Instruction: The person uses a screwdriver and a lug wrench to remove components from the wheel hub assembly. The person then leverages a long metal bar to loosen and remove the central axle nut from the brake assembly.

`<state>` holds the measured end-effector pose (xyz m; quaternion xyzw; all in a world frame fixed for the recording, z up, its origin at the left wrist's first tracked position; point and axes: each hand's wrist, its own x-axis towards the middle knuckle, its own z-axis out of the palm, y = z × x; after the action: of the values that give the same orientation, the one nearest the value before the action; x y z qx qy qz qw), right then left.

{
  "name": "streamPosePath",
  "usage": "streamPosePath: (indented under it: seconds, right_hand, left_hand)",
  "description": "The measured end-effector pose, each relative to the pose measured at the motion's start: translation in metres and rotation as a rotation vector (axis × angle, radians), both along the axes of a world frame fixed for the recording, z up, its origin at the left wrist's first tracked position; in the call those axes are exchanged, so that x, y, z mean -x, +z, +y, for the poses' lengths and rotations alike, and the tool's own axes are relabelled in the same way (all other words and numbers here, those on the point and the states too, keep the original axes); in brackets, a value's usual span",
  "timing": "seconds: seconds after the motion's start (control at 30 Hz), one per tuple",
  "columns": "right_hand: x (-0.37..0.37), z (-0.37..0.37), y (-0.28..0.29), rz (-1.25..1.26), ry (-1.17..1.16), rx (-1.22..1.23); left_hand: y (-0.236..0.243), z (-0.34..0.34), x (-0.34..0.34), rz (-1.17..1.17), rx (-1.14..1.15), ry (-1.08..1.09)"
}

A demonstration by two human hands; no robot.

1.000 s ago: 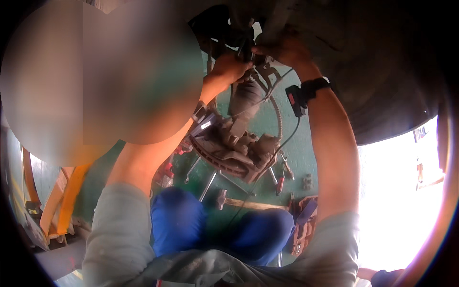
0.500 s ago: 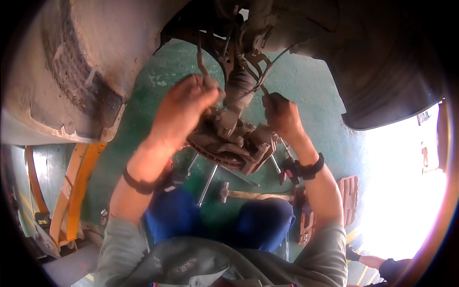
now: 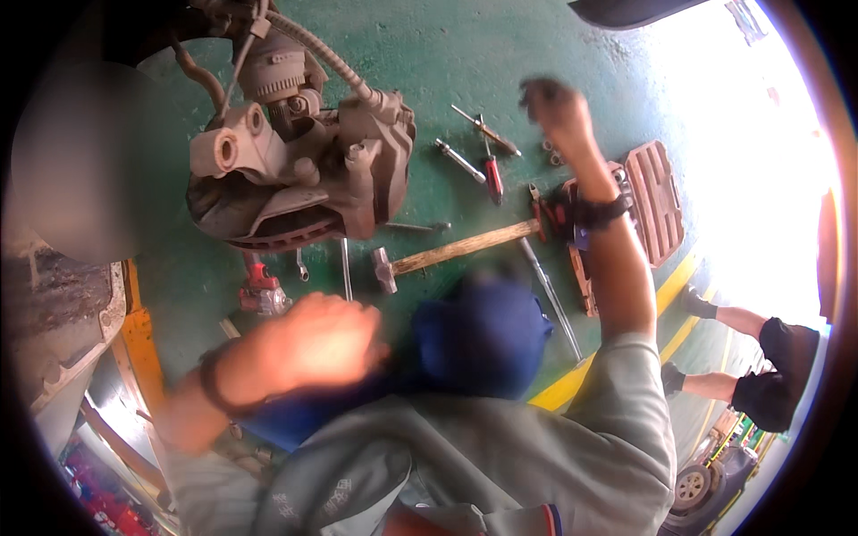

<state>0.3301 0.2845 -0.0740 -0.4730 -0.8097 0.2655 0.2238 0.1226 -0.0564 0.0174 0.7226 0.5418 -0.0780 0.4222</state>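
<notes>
My left hand [image 3: 317,338] is over my lap, left of my blue knee, and blurred by motion. Its fingers look curled, but whether they hold anything does not show. My right hand [image 3: 561,107] is stretched out over the floor on the right, its fingers dark and smeared. Nearest to it are a slim metal rod [image 3: 487,130], a socket extension bar [image 3: 460,161] and a red-handled screwdriver [image 3: 493,177]. Neither hand touches the rusty brake disc [image 3: 295,234] with its caliper [image 3: 375,152] and knuckle [image 3: 228,147], which hang at the upper left.
A wooden-handled hammer [image 3: 465,247] lies before my knees, beside a long steel bar [image 3: 551,299]. A red power tool [image 3: 261,288] sits under the disc. An open brown tool case [image 3: 657,201] stands to the right. Another person's legs [image 3: 715,384] show at the lower right.
Both hands have left the hub assembly: the left came down to my lap, the right moved out over the floor tools. My view has turned right, so the assembly now appears farther left.
</notes>
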Motion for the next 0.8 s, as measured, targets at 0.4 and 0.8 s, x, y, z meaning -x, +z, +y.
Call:
streamPosePath:
  seconds: [0.4,0.8]
  right_hand:
    - [0.003,-0.085,-0.240,-0.604,0.160,-0.035]
    - [0.030,-0.186,-0.211,-0.483,0.447,0.084]
  left_hand:
    - [-0.215,0.010,0.106,0.228,0.344,0.313]
    - [-0.300,-0.051,0.117,0.300,-0.087,0.650]
